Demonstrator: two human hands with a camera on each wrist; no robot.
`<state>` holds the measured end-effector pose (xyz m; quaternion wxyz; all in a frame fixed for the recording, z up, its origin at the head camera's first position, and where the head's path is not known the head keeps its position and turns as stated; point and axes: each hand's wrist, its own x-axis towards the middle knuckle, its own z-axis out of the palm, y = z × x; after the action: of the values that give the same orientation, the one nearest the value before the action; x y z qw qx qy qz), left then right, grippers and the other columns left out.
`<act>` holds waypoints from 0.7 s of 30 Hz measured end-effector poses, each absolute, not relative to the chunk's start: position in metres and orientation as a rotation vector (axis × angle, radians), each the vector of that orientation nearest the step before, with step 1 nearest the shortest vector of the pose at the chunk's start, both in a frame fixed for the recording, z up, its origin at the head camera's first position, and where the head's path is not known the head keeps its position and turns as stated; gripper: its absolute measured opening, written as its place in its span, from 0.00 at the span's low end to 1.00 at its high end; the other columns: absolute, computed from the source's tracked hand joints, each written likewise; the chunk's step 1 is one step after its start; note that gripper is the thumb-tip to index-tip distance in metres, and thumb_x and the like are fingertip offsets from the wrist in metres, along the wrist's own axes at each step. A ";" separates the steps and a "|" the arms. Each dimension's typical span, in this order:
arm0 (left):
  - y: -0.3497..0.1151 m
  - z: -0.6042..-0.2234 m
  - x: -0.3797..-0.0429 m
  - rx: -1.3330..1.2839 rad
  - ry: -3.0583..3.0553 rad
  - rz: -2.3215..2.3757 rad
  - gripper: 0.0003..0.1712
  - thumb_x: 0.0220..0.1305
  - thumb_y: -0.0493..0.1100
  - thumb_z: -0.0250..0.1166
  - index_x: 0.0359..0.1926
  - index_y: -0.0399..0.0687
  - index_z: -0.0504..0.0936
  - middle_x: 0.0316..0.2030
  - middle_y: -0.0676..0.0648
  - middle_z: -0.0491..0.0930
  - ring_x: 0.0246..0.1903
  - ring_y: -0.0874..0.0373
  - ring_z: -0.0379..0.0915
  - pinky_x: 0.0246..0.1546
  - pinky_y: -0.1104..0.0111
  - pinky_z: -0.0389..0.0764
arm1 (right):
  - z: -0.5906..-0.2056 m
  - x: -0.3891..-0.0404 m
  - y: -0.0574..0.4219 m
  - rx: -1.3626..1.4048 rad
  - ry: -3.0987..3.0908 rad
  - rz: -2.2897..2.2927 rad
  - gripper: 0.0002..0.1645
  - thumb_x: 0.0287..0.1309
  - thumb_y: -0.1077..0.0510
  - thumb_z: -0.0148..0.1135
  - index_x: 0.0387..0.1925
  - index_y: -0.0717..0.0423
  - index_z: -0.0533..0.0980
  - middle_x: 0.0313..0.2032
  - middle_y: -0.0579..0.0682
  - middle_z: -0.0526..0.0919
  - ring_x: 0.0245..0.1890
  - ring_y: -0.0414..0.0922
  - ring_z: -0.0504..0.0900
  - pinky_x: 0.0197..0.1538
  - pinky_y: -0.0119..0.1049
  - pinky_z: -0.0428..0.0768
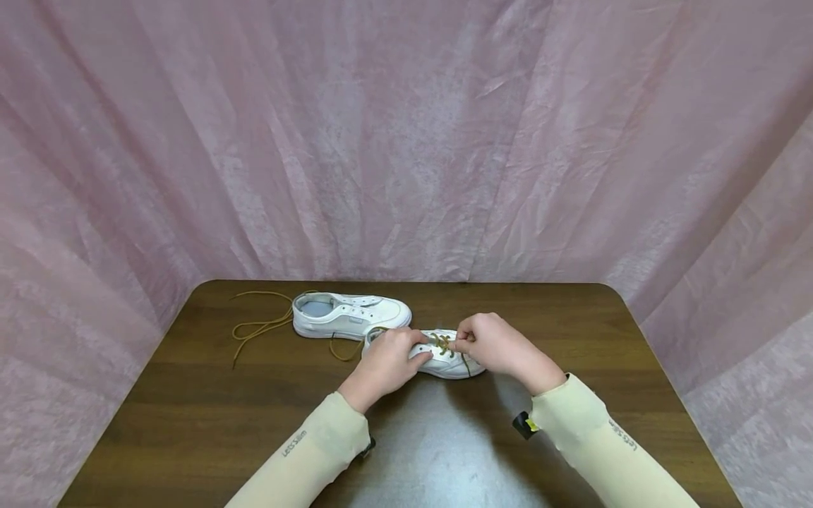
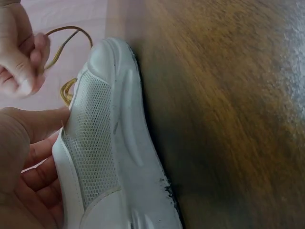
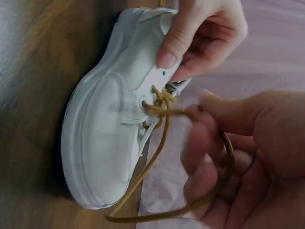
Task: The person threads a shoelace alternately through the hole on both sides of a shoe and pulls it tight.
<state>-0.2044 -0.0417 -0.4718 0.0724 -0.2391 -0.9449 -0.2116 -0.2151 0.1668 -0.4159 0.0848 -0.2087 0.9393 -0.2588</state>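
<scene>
A white shoe (image 3: 105, 133) with its toe to the right lies on the table under both hands. My left hand (image 1: 389, 358) pinches the eyelet flap of this shoe, thumb outside and a finger tucked under the edge. A mustard-brown shoelace (image 3: 162, 109) crosses the lower eyelets near the toe. My right hand (image 1: 498, 344) pinches that lace just above the shoe. In the right wrist view a length of the lace loops through the hand and hangs past the toe. The left hand covers much of the shoe's opening in the head view.
Behind and to the left lies a second white shoe (image 1: 384, 312), its eyelets unlaced. A loose brown lace (image 1: 260, 326) trails on the wooden table (image 1: 209, 423) by its heel. Pink curtains (image 1: 406, 141) hang around the table's back and sides.
</scene>
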 end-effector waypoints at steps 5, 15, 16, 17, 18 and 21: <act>-0.042 -0.473 -0.205 -0.705 -2.841 -0.655 0.14 0.58 0.53 0.64 0.43 0.53 0.83 0.41 0.53 0.83 0.43 0.60 0.79 0.44 0.64 0.78 | -0.416 -0.220 0.163 -0.620 2.828 -1.143 0.05 0.60 0.59 0.60 0.37 0.49 0.80 0.28 0.46 0.85 0.27 0.42 0.83 0.30 0.32 0.78; -0.041 -0.474 -0.205 -0.702 -2.839 -0.667 0.12 0.58 0.52 0.65 0.40 0.54 0.83 0.37 0.55 0.83 0.39 0.61 0.79 0.40 0.65 0.78 | -0.445 -0.209 0.150 -0.675 2.954 -0.898 0.13 0.53 0.63 0.56 0.38 0.50 0.82 0.37 0.43 0.83 0.36 0.37 0.79 0.39 0.33 0.76; -0.041 -0.475 -0.205 -0.703 -2.838 -0.663 0.11 0.59 0.53 0.64 0.40 0.55 0.83 0.36 0.55 0.83 0.38 0.61 0.79 0.39 0.65 0.78 | -0.447 -0.207 0.149 -0.687 2.962 -0.871 0.10 0.55 0.60 0.58 0.37 0.49 0.83 0.35 0.42 0.83 0.35 0.35 0.78 0.38 0.32 0.76; -0.041 -0.474 -0.205 -0.701 -2.837 -0.659 0.11 0.59 0.53 0.64 0.39 0.55 0.83 0.36 0.55 0.82 0.38 0.62 0.79 0.39 0.65 0.78 | -0.449 -0.207 0.148 -0.699 2.973 -0.853 0.08 0.55 0.56 0.60 0.35 0.47 0.83 0.33 0.40 0.82 0.33 0.34 0.78 0.37 0.30 0.76; -0.041 -0.474 -0.205 -0.700 -2.834 -0.654 0.11 0.59 0.54 0.63 0.38 0.55 0.83 0.35 0.55 0.82 0.37 0.62 0.79 0.38 0.66 0.78 | -0.450 -0.206 0.147 -0.701 2.989 -0.842 0.06 0.55 0.53 0.62 0.34 0.45 0.83 0.32 0.38 0.81 0.32 0.32 0.78 0.36 0.30 0.76; -0.041 -0.473 -0.205 -0.697 -2.832 -0.649 0.13 0.60 0.56 0.62 0.37 0.54 0.83 0.35 0.54 0.82 0.37 0.61 0.79 0.38 0.65 0.78 | -0.453 -0.206 0.145 -0.705 3.034 -0.805 0.06 0.54 0.46 0.65 0.29 0.41 0.81 0.27 0.34 0.78 0.26 0.29 0.75 0.31 0.27 0.73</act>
<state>-0.2046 -0.0406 -0.4731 0.0767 -0.2324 -0.9451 -0.2166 -0.2062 0.1449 -0.4532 -0.0378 -0.2191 0.9424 -0.2499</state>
